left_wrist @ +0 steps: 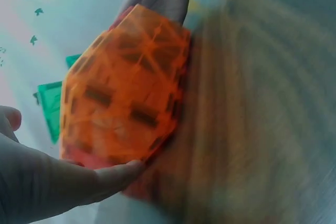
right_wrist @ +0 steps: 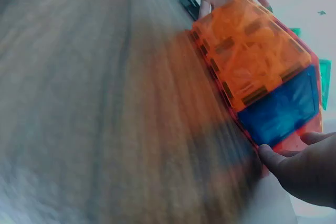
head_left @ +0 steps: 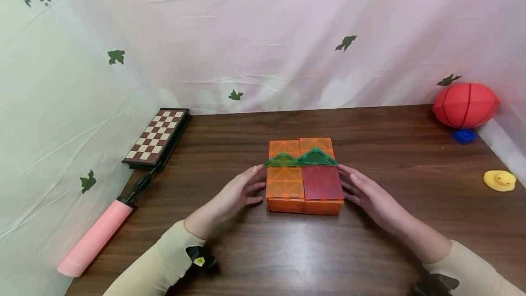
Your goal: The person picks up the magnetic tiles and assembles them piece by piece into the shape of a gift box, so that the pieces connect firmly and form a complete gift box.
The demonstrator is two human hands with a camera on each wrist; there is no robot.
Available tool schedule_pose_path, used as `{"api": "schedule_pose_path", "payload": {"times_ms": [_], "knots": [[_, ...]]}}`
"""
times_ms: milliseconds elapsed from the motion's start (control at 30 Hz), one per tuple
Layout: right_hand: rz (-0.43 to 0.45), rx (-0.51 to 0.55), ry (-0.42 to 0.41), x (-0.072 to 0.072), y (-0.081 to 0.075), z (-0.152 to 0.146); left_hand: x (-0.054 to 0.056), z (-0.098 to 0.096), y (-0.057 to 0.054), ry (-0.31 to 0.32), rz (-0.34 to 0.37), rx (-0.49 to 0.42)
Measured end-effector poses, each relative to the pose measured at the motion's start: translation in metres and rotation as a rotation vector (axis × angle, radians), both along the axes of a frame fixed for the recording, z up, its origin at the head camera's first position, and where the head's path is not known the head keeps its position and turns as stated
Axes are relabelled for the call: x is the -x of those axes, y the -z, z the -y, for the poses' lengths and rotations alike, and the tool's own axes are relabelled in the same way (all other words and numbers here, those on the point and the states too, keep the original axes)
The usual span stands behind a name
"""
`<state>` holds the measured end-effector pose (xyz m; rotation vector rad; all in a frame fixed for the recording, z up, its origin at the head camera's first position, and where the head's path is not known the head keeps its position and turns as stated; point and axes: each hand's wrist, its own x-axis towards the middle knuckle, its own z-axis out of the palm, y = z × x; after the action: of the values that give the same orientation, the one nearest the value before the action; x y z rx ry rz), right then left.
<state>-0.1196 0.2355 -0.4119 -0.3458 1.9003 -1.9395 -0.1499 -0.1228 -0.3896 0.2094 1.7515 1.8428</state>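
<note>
A low block of translucent orange magnetic tiles (head_left: 285,182) lies on the table between the two hands. One top square is a dark red tile (head_left: 323,182), and two green triangle tiles (head_left: 316,157) stand in a row across the top. In the right wrist view a blue tile (right_wrist: 283,107) shows on the block's side. My left hand (head_left: 236,195) is at the block's left side, fingers extended along it. On the opposite side my right hand (head_left: 376,200) reaches in with fingertips right at the wall. Neither hand curls round the block.
At the back left lies a checkered board (head_left: 156,136), with a pink hand pump (head_left: 96,236) in front of it. A red ball (head_left: 466,105), a small blue block (head_left: 464,136) and a yellow toy duck (head_left: 499,180) lie at the right. A cloth backdrop (head_left: 263,35) borders the table.
</note>
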Motion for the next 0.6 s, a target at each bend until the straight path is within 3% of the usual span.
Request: {"api": "schedule_pose_path", "payload": {"times_ms": [100,267,600], "knots": [[0.006,0.012,0.001,-0.003,0.001,0.001,-0.005,-0.004,0.007,0.016,0.022,-0.034],[0.017,0.024,0.007,-0.001,0.0,0.002,-0.005,-0.01,0.01,-0.017,0.035,-0.059],[-0.001,0.028,0.012,0.02,0.001,0.006,0.012,-0.018,0.009,-0.074,0.034,-0.062]]}}
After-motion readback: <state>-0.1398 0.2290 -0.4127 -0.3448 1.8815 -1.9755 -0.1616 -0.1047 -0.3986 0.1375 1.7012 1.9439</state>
